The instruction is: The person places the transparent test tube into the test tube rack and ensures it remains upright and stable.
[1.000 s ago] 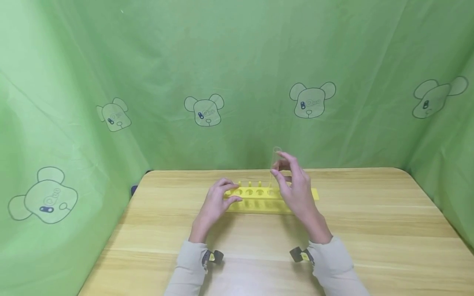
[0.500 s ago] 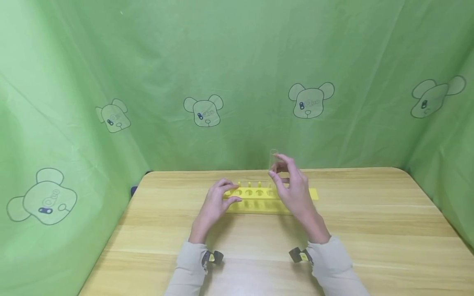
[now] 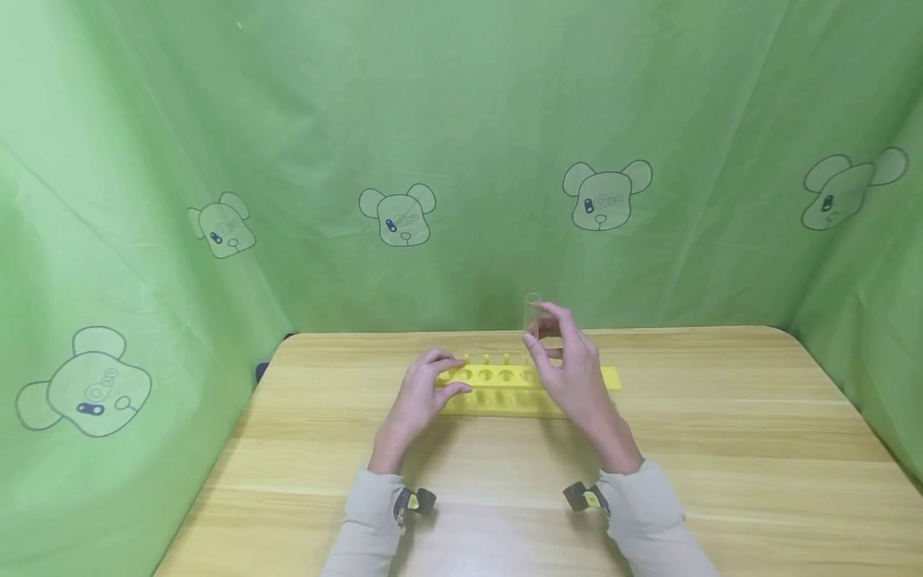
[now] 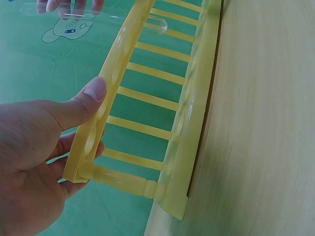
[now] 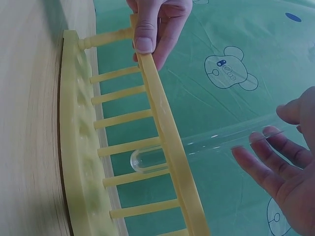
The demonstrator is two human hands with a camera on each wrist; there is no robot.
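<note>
A yellow test tube rack [image 3: 497, 384] stands on the table, with a row of round holes in its top plate and pegs along the back. My left hand [image 3: 421, 390] grips the left end of that plate, thumb in front and fingers behind. Between thumb and fingers, my right hand [image 3: 574, 370] pinches a clear glass test tube [image 3: 532, 314], held near upright. As the right wrist view shows, the tube [image 5: 211, 141] passes through a hole, and its rounded bottom hangs between the top plate and the base, apart from the base.
The rack sits on a light wooden table [image 3: 346, 457], toward its far side. Green curtains [image 3: 469, 120] printed with bear heads surround the table at the back and both sides. A small dark camera [image 3: 577, 497] is strapped to each wrist.
The right hand has moved slightly left and down with the test tube, which has gone from a slight tilt to nearly upright. My left hand keeps its hold on the rack.
</note>
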